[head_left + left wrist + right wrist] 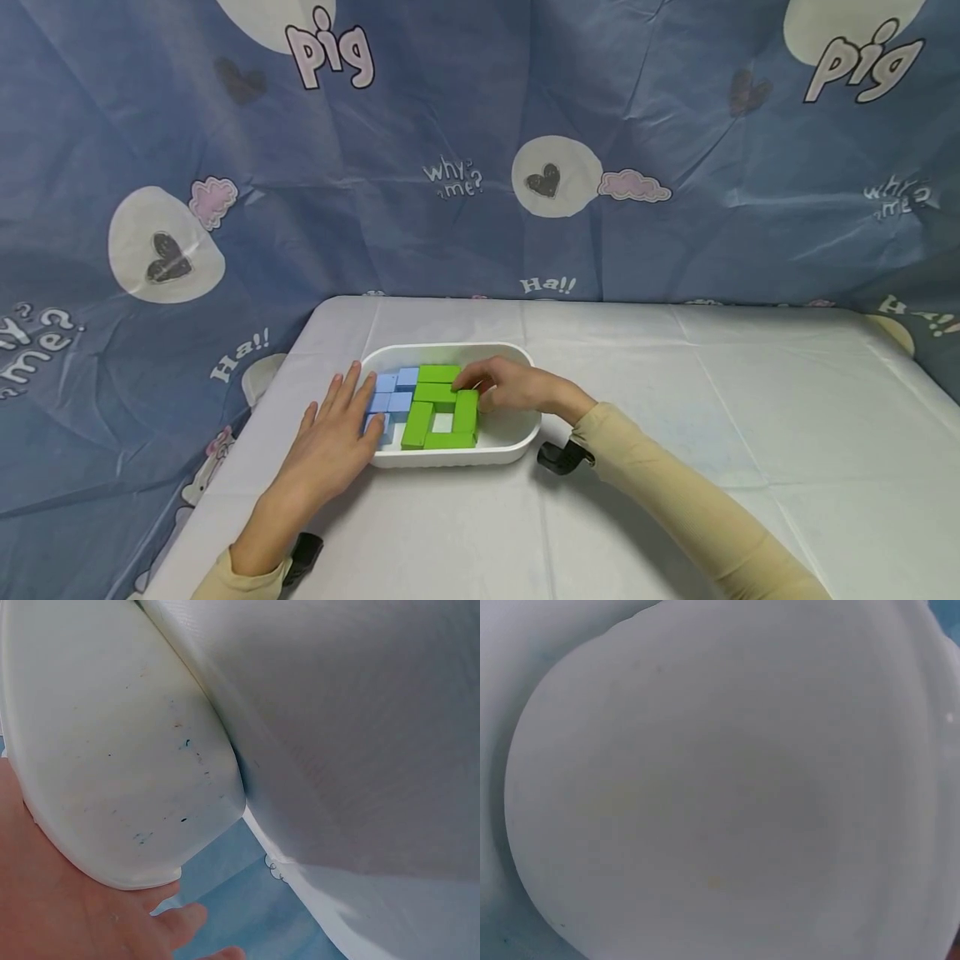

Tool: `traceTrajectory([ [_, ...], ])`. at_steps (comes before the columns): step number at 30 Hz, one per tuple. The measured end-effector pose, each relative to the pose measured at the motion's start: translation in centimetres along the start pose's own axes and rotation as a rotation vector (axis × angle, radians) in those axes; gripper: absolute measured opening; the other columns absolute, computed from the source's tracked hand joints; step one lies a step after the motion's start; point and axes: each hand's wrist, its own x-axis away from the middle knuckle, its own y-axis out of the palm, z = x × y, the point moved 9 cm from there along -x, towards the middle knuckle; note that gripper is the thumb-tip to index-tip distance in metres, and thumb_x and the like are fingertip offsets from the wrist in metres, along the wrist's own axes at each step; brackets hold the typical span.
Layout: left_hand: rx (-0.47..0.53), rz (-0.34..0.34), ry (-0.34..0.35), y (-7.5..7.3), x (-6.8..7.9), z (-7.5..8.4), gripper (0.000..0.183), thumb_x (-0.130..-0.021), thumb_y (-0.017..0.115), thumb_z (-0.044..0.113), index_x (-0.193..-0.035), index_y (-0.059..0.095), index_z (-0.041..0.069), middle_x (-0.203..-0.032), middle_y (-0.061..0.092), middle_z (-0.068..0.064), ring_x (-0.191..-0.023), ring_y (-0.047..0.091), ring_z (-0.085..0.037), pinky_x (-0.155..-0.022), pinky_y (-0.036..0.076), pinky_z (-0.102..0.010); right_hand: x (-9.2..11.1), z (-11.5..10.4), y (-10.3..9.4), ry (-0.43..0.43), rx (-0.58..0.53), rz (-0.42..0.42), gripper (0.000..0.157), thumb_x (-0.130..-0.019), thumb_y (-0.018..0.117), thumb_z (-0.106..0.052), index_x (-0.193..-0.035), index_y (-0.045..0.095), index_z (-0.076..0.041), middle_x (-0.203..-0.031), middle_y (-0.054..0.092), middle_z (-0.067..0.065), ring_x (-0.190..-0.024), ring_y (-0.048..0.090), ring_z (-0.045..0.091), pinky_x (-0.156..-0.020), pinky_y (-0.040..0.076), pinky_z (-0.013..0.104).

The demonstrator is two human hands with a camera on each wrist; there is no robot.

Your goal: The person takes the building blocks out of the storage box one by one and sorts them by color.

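A white oval tray [510,446] holds light blue blocks [401,402] on its left and green blocks [438,440] in the middle. Over the tray's left end lies my left hand [333,433], fingers straight, the thumb at the lower blue block. With curled finger and thumb, my right hand [517,388] pinches the upper end of the upright green block [466,417] on the right; part of the contact is hidden. In the left wrist view, the left hand [97,922] touches the tray's wall [127,750]. Only the white tray [705,787] fills the right wrist view.
The tray stands on a white-covered table [720,400], toward its left side. A blue printed cloth [465,233] hangs behind the table. Black wrist cameras sit at the left cuff [303,558] and right cuff [564,458].
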Motion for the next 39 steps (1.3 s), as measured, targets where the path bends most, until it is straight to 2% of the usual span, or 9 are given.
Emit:
traceTrajectory([
  [3, 0.002, 0.006, 0.004, -0.08, 0.06, 0.07, 0.061, -0.103, 0.043, 0.031, -0.154, 0.027, 0.002, -0.163, 0.01, -0.018, -0.148, 0.007, -0.04, -0.109, 0.01, -0.069, 0.02, -0.17, -0.03, -0.006, 0.023, -0.004, 0.052, -0.079, 0.049, 0.017, -0.128, 0.062, 0.003, -0.128, 0.062, 0.012, -0.112, 0.058, 0.028, -0.1, 0.044, 0.043],
  [10, 0.001, 0.01, 0.002, -0.05, 0.08, 0.03, 0.061, -0.103, 0.043, 0.031, -0.154, 0.028, 0.001, -0.163, 0.011, -0.018, -0.148, 0.007, -0.04, -0.109, 0.01, -0.069, -0.17, 0.03, -0.12, 0.014, 0.071, -0.016, 0.055, -0.078, 0.048, 0.016, -0.129, 0.063, -0.001, -0.13, 0.062, 0.008, -0.112, 0.058, 0.025, -0.099, 0.044, 0.037],
  [22, 0.002, 0.012, -0.009, -0.04, 0.15, 0.05, 0.061, -0.102, 0.044, 0.029, -0.154, 0.029, 0.002, -0.163, 0.011, -0.018, -0.148, 0.007, -0.04, -0.109, 0.009, -0.069, -0.39, 0.1, -0.28, -0.034, -0.026, -0.034, 0.051, -0.075, 0.045, 0.022, -0.119, 0.062, 0.002, -0.119, 0.063, 0.011, -0.107, 0.058, 0.022, -0.1, 0.043, 0.045],
  [27, 0.004, 0.011, -0.008, 0.09, 0.1, 0.09, 0.061, -0.102, 0.044, 0.029, -0.154, 0.029, 0.002, -0.163, 0.011, -0.017, -0.148, 0.008, -0.04, -0.109, 0.009, -0.069, -0.38, 0.28, -0.42, -0.042, -0.051, -0.038, 0.047, -0.076, 0.053, 0.021, -0.119, 0.062, 0.001, -0.121, 0.062, 0.009, -0.111, 0.059, 0.023, -0.098, 0.045, 0.042],
  [31, 0.001, 0.01, -0.007, 0.24, 0.09, -0.02, 0.06, -0.102, 0.044, 0.029, -0.154, 0.03, 0.002, -0.163, 0.011, -0.017, -0.148, 0.009, -0.04, -0.109, 0.009, -0.069, -0.33, 0.1, -0.48, -0.08, -0.07, -0.044, 0.045, -0.076, 0.059, 0.018, -0.118, 0.06, 0.003, -0.121, 0.061, 0.011, -0.112, 0.057, 0.024, -0.099, 0.045, 0.036],
  [39, -0.002, 0.014, 0.002, 0.08, 0.12, -0.09, 0.06, -0.103, 0.043, 0.03, -0.154, 0.029, 0.003, -0.163, 0.01, -0.017, -0.148, 0.008, -0.041, -0.109, 0.009, -0.069, -0.36, 0.14, -0.43, -0.07, -0.125, -0.037, 0.038, -0.08, 0.072, 0.014, -0.113, 0.058, 0.002, -0.112, 0.059, 0.01, -0.097, 0.061, 0.022, -0.083, 0.052, 0.029],
])
